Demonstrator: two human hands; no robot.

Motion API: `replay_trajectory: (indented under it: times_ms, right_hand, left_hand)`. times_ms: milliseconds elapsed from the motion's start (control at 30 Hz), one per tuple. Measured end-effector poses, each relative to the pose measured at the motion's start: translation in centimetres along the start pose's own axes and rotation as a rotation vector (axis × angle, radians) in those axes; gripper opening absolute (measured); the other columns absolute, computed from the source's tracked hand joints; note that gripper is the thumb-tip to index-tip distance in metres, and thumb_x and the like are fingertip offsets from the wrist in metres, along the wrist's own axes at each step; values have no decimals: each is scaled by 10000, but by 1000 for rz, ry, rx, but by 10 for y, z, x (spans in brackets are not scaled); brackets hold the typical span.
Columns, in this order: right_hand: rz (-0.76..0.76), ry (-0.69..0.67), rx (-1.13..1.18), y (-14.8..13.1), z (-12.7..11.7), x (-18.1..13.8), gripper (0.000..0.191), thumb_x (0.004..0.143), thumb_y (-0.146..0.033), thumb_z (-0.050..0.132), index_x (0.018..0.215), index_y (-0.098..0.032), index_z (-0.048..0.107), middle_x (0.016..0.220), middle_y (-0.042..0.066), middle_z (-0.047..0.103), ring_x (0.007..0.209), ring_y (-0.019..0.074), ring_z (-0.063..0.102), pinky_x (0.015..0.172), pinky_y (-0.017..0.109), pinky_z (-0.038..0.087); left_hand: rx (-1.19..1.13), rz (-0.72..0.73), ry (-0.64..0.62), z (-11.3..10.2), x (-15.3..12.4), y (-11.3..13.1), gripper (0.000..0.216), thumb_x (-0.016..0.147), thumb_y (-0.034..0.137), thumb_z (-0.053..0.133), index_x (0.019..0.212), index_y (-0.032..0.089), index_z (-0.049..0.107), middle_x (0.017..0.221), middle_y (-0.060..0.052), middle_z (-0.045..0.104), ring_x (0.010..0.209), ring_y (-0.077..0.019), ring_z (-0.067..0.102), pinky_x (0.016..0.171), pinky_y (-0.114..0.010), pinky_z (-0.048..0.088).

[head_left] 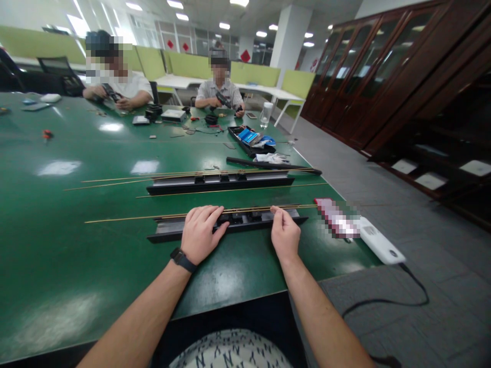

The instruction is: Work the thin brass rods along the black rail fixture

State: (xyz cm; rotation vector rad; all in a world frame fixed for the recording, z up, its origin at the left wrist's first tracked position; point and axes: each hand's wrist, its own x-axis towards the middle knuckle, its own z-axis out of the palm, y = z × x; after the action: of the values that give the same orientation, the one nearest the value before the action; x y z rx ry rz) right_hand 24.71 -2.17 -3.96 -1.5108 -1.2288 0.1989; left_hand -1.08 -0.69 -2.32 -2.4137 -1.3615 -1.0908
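In front of me lies a long black channel-shaped rail with a grey inner face and small black blocks inside. Thin brass-coloured rods run along its far edge and stick out past both ends. My left hand lies over the rail's left half, fingers curled over the rods and far edge, thumb towards the near wall. Near the right end, my right hand is closed, thumb and forefinger pinching at a thin rod. Its other fingers are folded in. The exact contact under both hands is hidden.
Behind lies a second black rail with rods across it. Beyond are a dark bar, white gloves and a black tray. A phone and white power strip sit right. Two people work across the table.
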Motion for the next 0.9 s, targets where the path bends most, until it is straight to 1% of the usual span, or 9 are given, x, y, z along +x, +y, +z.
replay_trajectory:
  times_ms: [167, 300, 433, 700, 900]
  right_hand:
    - [19, 28, 6, 3, 0, 1, 424, 1043, -445, 450, 1137, -192, 777, 1100, 94, 811, 1060, 238, 771, 982, 366, 586]
    - [-4, -11, 32, 3, 1, 0, 418, 1045, -457, 462, 1169, -197, 764, 1091, 91, 813, 1048, 239, 775, 956, 363, 596]
    - [-32, -37, 28, 1, 1, -1, 406, 1044, -450, 470, 1161, -204, 771, 1133, 90, 806, 1075, 240, 769, 992, 377, 584]
    - [23, 31, -17, 3, 0, 1, 424, 1044, -444, 450, 1148, -194, 776, 1100, 92, 810, 1056, 240, 767, 997, 379, 577]
    - [19, 19, 15, 2, 0, 1, 416, 1046, -453, 453, 1138, -198, 769, 1090, 91, 810, 1050, 233, 770, 981, 361, 583]
  left_hand:
    - [-5, -2, -2, 0, 0, -1, 376, 978, 402, 649, 1298, 208, 684, 1231, -107, 744, 1173, -296, 660, 1044, -477, 449]
    - [-4, -2, -7, 0, 0, -1, 382, 980, 401, 646, 1304, 202, 681, 1233, -108, 743, 1176, -294, 657, 1047, -478, 450]
    - [-3, -3, -6, 0, 0, 0, 383, 976, 399, 649, 1304, 205, 683, 1232, -111, 743, 1177, -298, 657, 1045, -482, 452]
    - [0, -4, -9, -1, 0, 0, 375, 989, 403, 627, 1311, 217, 675, 1237, -114, 739, 1177, -305, 659, 1047, -481, 445]
    - [-22, -16, -17, 0, 0, -1, 382, 975, 394, 634, 1321, 238, 675, 1244, -113, 739, 1184, -310, 656, 1049, -490, 445]
